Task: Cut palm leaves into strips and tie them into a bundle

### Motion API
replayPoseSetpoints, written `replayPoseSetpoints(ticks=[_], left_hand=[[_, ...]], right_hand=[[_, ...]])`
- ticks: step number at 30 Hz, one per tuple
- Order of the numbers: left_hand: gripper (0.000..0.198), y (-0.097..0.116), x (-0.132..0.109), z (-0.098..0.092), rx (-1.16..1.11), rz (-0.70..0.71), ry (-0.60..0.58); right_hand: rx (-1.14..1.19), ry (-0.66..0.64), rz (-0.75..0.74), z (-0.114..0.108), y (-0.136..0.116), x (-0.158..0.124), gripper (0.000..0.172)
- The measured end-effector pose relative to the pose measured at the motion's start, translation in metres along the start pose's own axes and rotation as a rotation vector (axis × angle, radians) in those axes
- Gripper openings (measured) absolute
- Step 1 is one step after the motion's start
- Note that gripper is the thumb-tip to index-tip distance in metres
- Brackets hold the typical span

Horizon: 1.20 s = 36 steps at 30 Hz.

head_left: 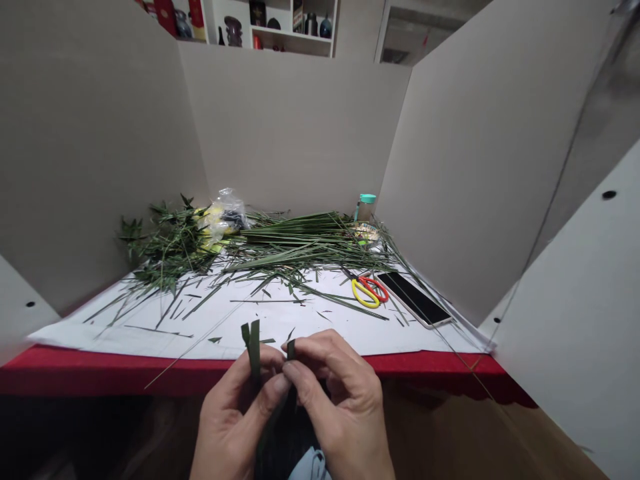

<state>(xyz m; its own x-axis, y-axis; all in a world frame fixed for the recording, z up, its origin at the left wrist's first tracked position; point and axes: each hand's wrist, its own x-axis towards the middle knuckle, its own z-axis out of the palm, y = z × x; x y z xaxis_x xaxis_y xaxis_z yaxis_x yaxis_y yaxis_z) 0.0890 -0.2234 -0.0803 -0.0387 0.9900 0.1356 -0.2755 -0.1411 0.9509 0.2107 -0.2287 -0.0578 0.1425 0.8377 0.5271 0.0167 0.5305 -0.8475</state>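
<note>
A paper sheet (150, 337) covers the tabletop (100, 373). Along the sheet's back lies a long heap of bamboo leaves (295, 240), with a plastic bag (225, 217) on its left part. Behind the heap's right end stands a bottle (367, 208), with what seems a dish (364, 232) just before it. Scissors (367, 291) lie on the sheet just left of a phone (413, 298). The left hand (235, 413) and right hand (340, 407) pinch a leaf strip (255, 350) above the tabletop's near edge.
</note>
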Motion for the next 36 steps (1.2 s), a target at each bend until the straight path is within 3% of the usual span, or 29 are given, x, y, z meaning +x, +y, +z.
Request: replayPoseSetpoints(ticks=[8,17,22,28,36], left_hand=[[0.018,-0.001,0.001,0.0,0.037,-0.003,0.009],[0.026,0.002,-0.001,-0.002,-0.061,-0.182,-0.029],[0.026,0.003,0.002,-0.001,-0.172,-0.279,-0.069],[0.019,0.007,0.003,0.001,-0.342,-0.357,-0.21],[0.024,0.018,-0.001,0.006,-0.411,-0.49,-0.111]], right_hand=[[-0.108,0.031,-0.098,0.001,0.004,-0.003,0.016],[-0.229,0.044,-0.174,0.001,-0.001,0.002,0.011],[-0.026,-0.023,0.041,0.001,0.002,0.0,0.009],[0.34,-0.105,0.325,-0.005,-0.003,0.001,0.012],[0.42,-0.096,0.433,-0.007,-0.011,0.002,0.016]])
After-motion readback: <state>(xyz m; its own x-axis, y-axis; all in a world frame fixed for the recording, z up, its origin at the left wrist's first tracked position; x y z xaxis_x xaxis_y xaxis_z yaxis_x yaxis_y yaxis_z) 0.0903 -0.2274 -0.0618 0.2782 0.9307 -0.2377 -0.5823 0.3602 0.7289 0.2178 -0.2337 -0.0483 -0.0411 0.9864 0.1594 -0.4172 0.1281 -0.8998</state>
